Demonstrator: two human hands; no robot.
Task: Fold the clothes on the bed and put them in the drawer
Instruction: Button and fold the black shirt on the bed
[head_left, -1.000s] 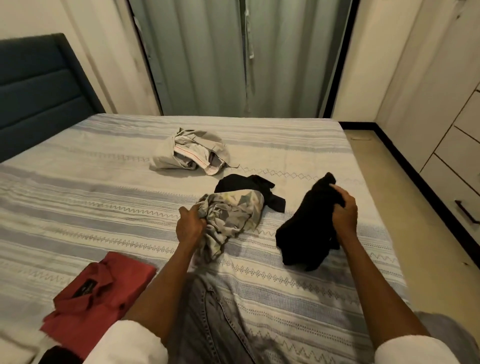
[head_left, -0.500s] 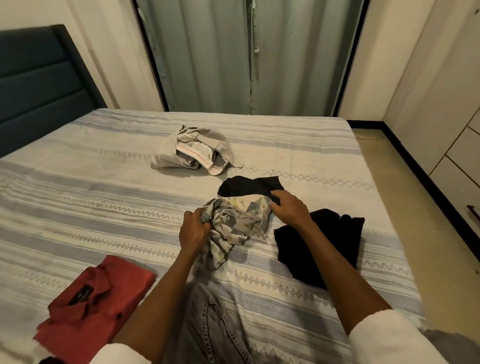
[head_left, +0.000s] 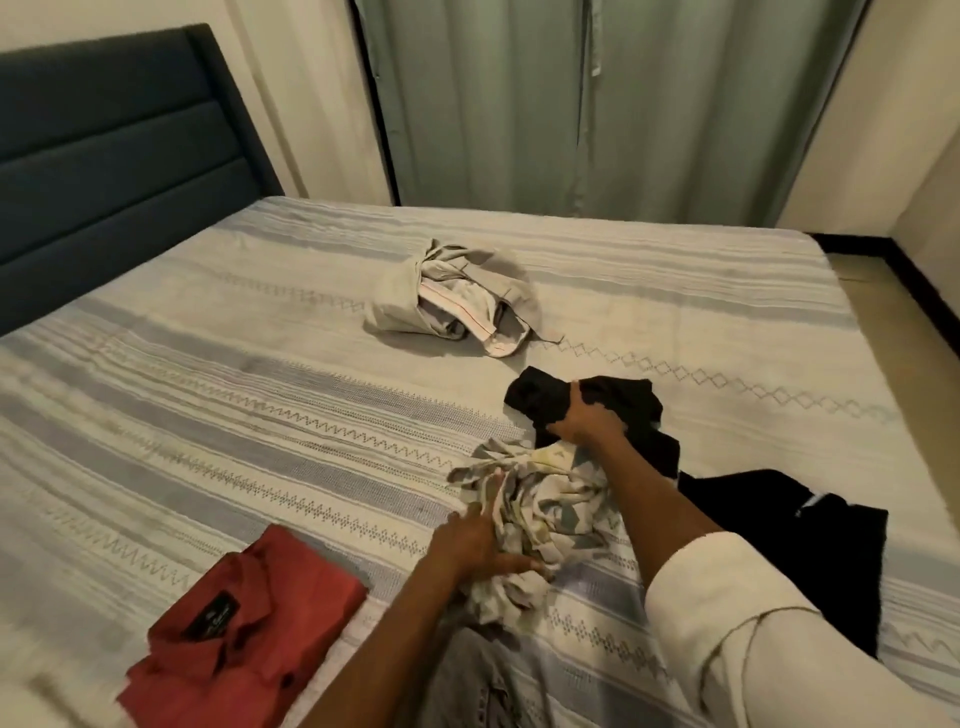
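A crumpled patterned grey-and-cream garment (head_left: 545, 509) lies on the striped bed (head_left: 260, 415) in front of me. My left hand (head_left: 478, 545) rests on its near left side, fingers spread against the cloth. My right hand (head_left: 587, 421) is closed on a small black garment (head_left: 540, 397) just beyond it. A second, larger black garment (head_left: 779, 530) lies to the right, partly hidden by my right arm. A folded red shirt (head_left: 244, 629) sits at the near left. A crumpled beige garment (head_left: 452, 296) lies farther back.
A dark blue headboard (head_left: 104, 156) stands at the left. Grey curtains (head_left: 597, 104) hang behind the bed. Bare floor (head_left: 904, 312) runs along the bed's right side. A grey denim piece (head_left: 467, 686) lies under my left forearm at the near edge.
My right hand dropped the larger black garment on the right, moved across, and now grips the small black garment beyond the patterned one. My left hand loosened from a grip to spread fingers.
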